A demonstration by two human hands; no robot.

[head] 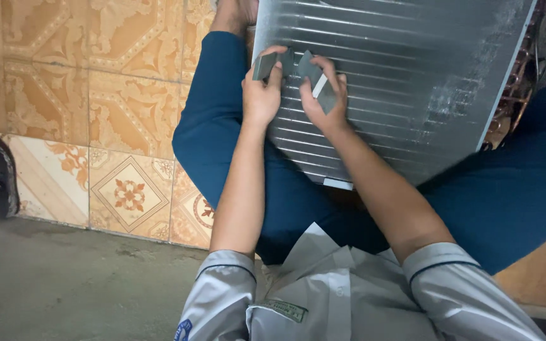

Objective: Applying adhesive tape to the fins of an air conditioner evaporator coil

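Finned metal coil panel (pixel 406 82) rests tilted across the seated person's lap, on blue trousers (pixel 222 132). Left hand (pixel 261 95) pinches a small grey comb tool (pixel 266 64) between thumb and fingers, against the fins. Right hand (pixel 323 95) has fingers curled around a second grey tool (pixel 317 82), pressed on the panel just beside. Patterned floor tiles (pixel 127 189) left; a sandal (pixel 0 173) at far left.

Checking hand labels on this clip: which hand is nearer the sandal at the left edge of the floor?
Left. The left hand rests on the finned metal panel's left edge, on the side toward the sandal; the right hand lies further right on the panel.
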